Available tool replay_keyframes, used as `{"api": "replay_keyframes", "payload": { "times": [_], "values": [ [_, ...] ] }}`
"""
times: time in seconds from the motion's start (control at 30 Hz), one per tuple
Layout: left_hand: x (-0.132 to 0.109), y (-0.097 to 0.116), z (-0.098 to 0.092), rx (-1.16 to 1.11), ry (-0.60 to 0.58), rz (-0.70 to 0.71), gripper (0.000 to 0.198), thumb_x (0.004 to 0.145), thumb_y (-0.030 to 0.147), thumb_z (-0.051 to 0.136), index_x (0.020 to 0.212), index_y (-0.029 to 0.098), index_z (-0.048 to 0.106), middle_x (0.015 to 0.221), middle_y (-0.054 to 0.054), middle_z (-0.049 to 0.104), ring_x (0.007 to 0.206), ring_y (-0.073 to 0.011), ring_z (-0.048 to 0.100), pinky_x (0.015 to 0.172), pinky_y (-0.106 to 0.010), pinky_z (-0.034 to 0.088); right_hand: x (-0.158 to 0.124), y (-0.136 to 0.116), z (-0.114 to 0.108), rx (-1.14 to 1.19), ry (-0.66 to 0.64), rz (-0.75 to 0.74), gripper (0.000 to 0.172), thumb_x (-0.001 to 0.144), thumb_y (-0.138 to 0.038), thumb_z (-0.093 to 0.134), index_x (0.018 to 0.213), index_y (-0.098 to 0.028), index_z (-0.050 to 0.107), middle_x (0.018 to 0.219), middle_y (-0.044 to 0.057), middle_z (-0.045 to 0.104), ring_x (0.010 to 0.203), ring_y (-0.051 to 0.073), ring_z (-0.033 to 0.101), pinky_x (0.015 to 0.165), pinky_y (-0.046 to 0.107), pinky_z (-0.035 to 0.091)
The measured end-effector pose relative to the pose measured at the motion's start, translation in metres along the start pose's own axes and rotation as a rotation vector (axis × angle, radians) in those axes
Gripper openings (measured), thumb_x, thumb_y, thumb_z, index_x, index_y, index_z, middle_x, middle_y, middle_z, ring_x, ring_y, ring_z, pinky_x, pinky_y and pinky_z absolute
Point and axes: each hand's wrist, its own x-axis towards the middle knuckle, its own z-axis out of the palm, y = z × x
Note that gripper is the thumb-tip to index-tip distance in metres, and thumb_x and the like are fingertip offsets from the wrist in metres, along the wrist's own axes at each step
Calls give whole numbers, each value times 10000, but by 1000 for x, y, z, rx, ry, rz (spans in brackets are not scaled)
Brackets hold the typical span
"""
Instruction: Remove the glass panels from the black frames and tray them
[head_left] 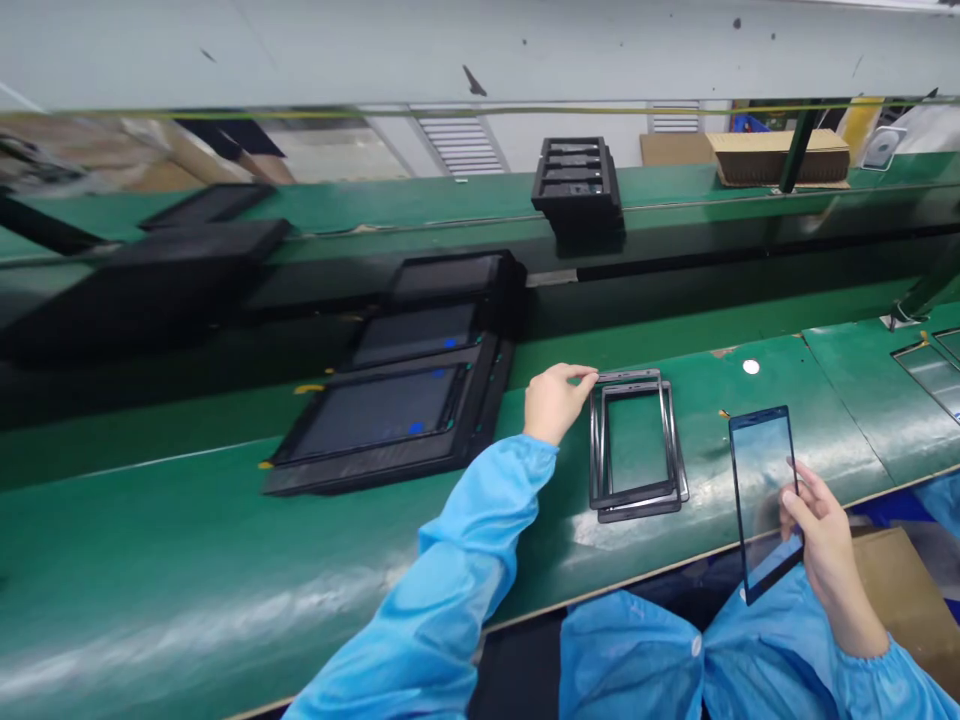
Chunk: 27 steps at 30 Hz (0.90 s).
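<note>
The right grip (829, 530) is closed around a black-bordered glass phone panel (761, 480), holding it tilted up above the green desk (187, 560). The left grip (555, 400) reaches to the far edge of a stack of black rectangular frames (595, 450), touching it, though whether it has hold is hard to tell. A black tray of panels (375, 415) lies further left.

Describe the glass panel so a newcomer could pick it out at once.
On the green bench, look right of the stacked frames that the left hand touches. The glass panel rests in the right hand, the only piece held up off the bench.
</note>
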Motion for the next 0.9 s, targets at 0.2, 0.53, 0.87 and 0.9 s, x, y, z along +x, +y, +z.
{"api": "replay_keyframes", "payload": {
  "times": [0.2, 0.53, 0.87, 0.9],
  "values": [
    [0, 1, 9, 89, -83, 18, 184, 750, 269, 859, 925, 214, 875, 968, -105, 812, 1024, -366, 756, 984, -442, 561, 2, 6, -4, -18, -2, -2, 750, 678, -452, 988, 1315, -186, 694, 758, -29, 679, 536, 119, 541, 429, 225, 444],
    [-13, 20, -29, -322, -210, 25, 661, 801, 517, 764, 1375, 192, 728, 855, -34, 726, 751, -244, 756, 636, -328, 609, -2, 15, -10, -71, -26, -229, 557, 777, -343, 916, 1276, -224, 699, 757, -28, 688, 538, 125, 577, 471, 244, 506],
    [-93, 80, -64, -766, -230, 133, 235, 762, 354, 884, 927, 188, 857, 866, -56, 749, 684, -177, 734, 553, -254, 614, -14, 5, 6, -90, -114, -293, 494, 846, -313, 859, 1305, -235, 694, 789, -13, 697, 532, 128, 586, 452, 248, 520],
    [-104, 90, -64, -729, -213, 212, 176, 803, 342, 863, 898, 194, 870, 875, -61, 749, 678, -172, 726, 557, -255, 613, -16, 4, 9, -85, -126, -284, 496, 848, -317, 859, 1309, -237, 694, 795, -13, 700, 528, 125, 584, 452, 248, 519]
  ]
}}
